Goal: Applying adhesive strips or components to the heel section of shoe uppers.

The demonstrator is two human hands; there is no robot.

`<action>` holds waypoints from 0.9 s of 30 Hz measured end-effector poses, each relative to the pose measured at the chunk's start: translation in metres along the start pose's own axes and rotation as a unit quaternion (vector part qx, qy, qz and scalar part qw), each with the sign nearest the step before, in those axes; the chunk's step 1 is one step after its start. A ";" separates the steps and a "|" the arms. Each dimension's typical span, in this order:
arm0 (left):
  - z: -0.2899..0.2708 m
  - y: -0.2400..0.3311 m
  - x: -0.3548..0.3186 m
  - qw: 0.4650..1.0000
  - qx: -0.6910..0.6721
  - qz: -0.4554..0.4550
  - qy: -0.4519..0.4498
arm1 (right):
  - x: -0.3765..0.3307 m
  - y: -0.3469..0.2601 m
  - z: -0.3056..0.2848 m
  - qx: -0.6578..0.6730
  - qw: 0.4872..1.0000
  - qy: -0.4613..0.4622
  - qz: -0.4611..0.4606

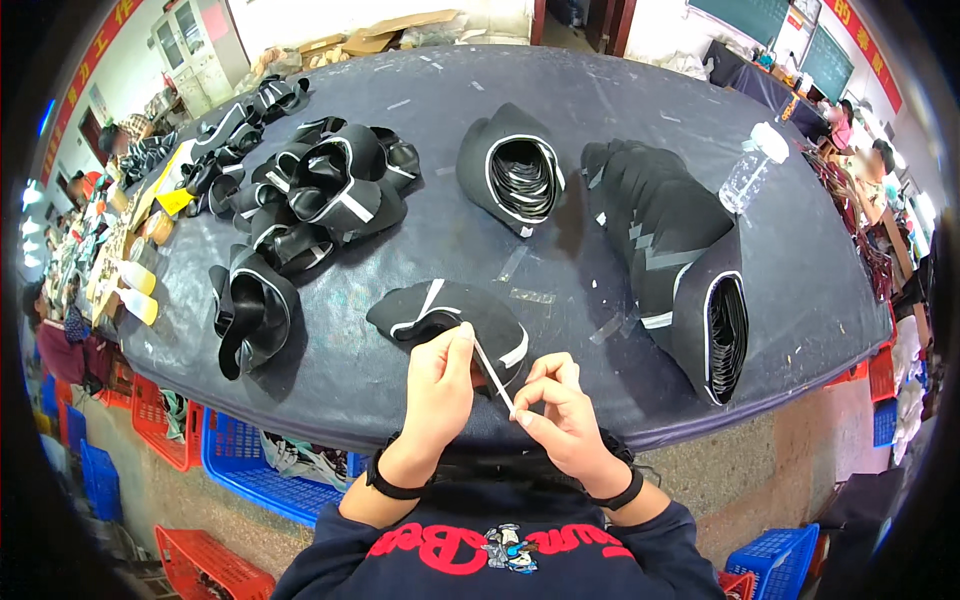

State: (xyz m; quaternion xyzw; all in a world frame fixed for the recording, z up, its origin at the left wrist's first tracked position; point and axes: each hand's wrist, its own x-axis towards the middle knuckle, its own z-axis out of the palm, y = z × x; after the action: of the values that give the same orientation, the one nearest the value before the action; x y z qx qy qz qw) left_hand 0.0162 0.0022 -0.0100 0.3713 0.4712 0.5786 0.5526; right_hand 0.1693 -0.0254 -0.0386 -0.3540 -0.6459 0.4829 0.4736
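A narrow white strip (494,372) runs slantwise between my two hands, over the table's near edge. My left hand (439,392) is closed at its upper end, thumb and fingers pressed together against a black shoe upper (470,308). At the lower end, my right hand (562,412) pinches the strip between thumb and forefinger. The upper lies on the table just beyond my hands, with white tape on its top and along its right edge. My left fingers partly cover its near side, so I cannot tell whether they also grip it.
On the dark table (560,340) stand a nested stack of black uppers (508,135), a long overlapping row of them (650,215), and a loose pile (335,190) at left. A clear bottle (745,180) stands far right. Blue (255,470) and red crates (205,560) sit below the near edge.
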 end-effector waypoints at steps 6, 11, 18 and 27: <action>-0.008 -0.011 -0.002 0.986 0.135 0.102 -0.009 | -0.001 0.000 0.001 -0.102 0.995 -0.007 0.001; -0.001 -0.004 -0.006 0.962 0.216 0.167 0.011 | -0.004 -0.003 0.001 -0.070 0.998 -0.004 -0.004; 0.004 -0.008 -0.007 0.907 0.327 0.261 0.056 | -0.002 -0.009 0.004 -0.095 0.995 -0.007 -0.006; 0.000 -0.010 -0.002 0.974 0.193 0.121 -0.001 | -0.006 -0.016 -0.001 -0.128 0.992 0.005 -0.005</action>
State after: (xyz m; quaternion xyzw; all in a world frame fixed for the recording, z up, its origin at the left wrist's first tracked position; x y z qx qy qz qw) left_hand 0.0196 -0.0007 -0.0196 0.5255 0.5253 0.5389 0.3969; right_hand 0.1717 -0.0353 -0.0248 -0.4105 -0.7022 0.3920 0.4299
